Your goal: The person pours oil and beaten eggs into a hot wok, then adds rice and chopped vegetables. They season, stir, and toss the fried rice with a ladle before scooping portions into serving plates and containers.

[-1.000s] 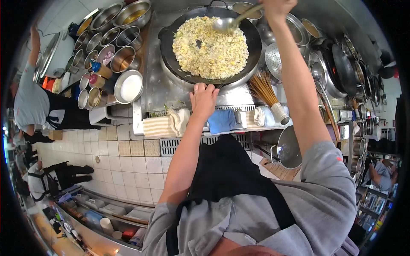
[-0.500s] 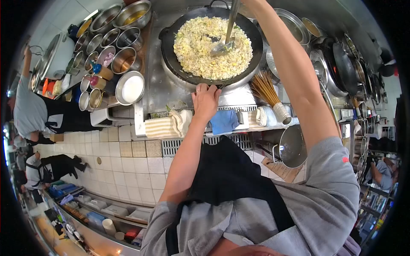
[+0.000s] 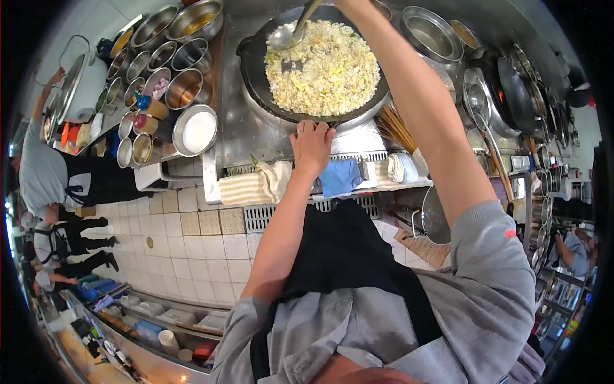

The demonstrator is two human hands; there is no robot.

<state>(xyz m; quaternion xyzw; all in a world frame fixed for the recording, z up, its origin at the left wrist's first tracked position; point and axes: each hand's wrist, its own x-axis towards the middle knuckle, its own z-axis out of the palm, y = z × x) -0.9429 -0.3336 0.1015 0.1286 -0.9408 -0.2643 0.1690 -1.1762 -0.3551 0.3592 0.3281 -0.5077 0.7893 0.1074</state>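
A large black wok [image 3: 254,77] sits on the stove, holding fried rice [image 3: 326,77] with yellow egg bits and some green. My left hand [image 3: 311,146] has its fingers curled over the wok's near rim. The bowl of a metal ladle [image 3: 281,38] rests at the far left of the rice, its handle slanting up out of view. My right hand [image 3: 350,4] is almost wholly cut off by the top edge, at the ladle's handle end; its fingers do not show. Below the rim lie a blue cloth [image 3: 339,177] and a striped towel [image 3: 246,187].
Metal bowls of ingredients, a bowl of white contents [image 3: 196,130] and squeeze bottles [image 3: 153,107] stand left. Right are a bamboo brush [image 3: 395,125], a metal basin [image 3: 432,35] and hanging pans [image 3: 515,83]. Other people [image 3: 51,169] work at far left.
The ladle has swept from the middle of the rice to the far left, my right arm moving left with it. The rice's left edge has shifted inward. My left hand stays at the rim.
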